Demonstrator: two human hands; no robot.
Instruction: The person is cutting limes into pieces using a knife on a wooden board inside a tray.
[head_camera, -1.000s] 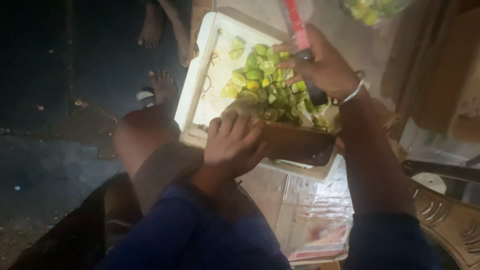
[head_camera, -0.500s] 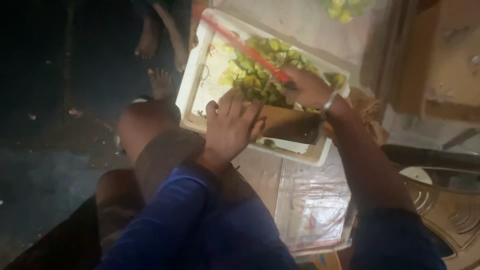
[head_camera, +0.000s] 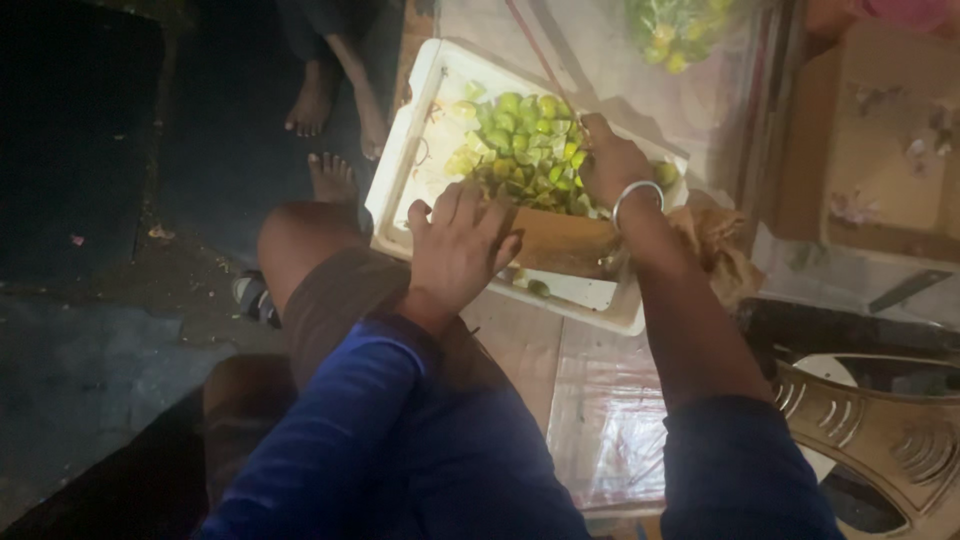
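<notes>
Head view shows the left hand (head_camera: 455, 250) spread flat on a brown wooden board (head_camera: 565, 243) inside a white tray (head_camera: 400, 180), cut lime pieces (head_camera: 525, 145) heaped just beyond, right hand (head_camera: 612, 160) beside them, its grip unclear.

I see a pale wooden surface (head_camera: 520, 350) covered in part by a clear plastic sheet (head_camera: 610, 420). Directly on it sits a white rectangular foam tray (head_camera: 400, 190), tilted so its long side runs from 11 o'clock to 5 o'clock. At 12 o'clock from the tray, near the top edge, lies a clear bag of green and yellow fruit (head_camera: 675, 30). At 3 o'clock rests a flat brown cardboard box (head_camera: 880, 140). Beside the tray's 4 o'clock corner lies crumpled brown paper (head_camera: 715, 245).
</notes>
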